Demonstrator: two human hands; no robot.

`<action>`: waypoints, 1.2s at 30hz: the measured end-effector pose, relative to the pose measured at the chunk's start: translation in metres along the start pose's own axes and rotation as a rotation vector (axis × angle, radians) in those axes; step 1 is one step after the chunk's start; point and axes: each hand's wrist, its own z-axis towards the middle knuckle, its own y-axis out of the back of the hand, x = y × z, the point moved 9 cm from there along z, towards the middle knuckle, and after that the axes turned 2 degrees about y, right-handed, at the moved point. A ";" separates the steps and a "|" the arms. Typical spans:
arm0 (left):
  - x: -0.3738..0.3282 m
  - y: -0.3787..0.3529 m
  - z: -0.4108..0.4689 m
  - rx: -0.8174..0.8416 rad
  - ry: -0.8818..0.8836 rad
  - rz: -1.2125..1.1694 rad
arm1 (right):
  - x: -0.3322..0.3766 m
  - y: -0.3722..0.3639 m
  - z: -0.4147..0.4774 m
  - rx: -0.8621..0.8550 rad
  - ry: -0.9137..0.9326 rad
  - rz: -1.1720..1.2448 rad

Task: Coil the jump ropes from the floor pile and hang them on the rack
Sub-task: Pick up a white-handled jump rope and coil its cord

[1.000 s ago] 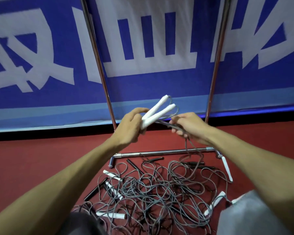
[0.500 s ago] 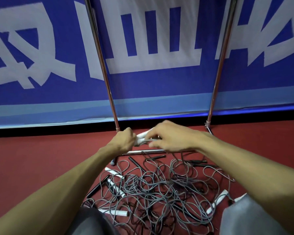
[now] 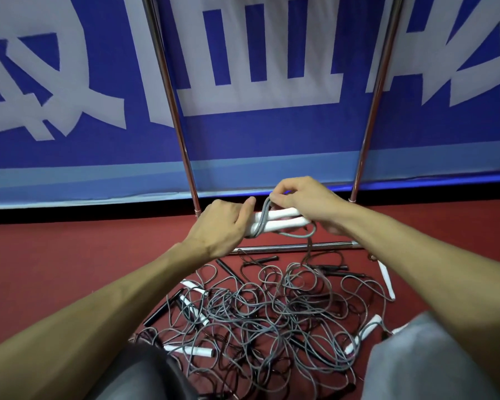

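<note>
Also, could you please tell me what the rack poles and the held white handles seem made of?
Rack poles: likely polished metal, with bright reflective streaks. Held white handles: matte, probably foam or a soft wrap; no shine shows.

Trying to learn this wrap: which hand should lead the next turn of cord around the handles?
Right, likely. The right hand pinches the grey cord looped over the white handles; the left hand grips them.

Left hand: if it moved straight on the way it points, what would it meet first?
The left hand points up-right along the white handles it grips. First in line, likely the grey cord loop wrapped round them, then the right hand pinching it beyond. Depth from one view is uncertain.
</note>
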 end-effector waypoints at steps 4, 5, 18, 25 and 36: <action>0.004 0.002 0.002 -0.007 0.000 -0.066 | -0.003 -0.004 -0.005 0.005 -0.084 0.163; 0.004 0.000 0.003 -0.001 0.006 -0.039 | -0.003 -0.001 -0.004 -0.032 -0.077 0.123; -0.019 -0.018 -0.009 0.202 -0.034 -0.237 | -0.022 0.019 -0.007 0.003 -0.224 0.216; -0.006 -0.015 -0.009 0.247 0.287 -1.072 | -0.017 0.007 -0.009 0.218 -0.166 0.304; 0.039 -0.010 0.004 0.072 0.379 -0.899 | -0.043 -0.046 -0.039 0.699 -0.244 -0.583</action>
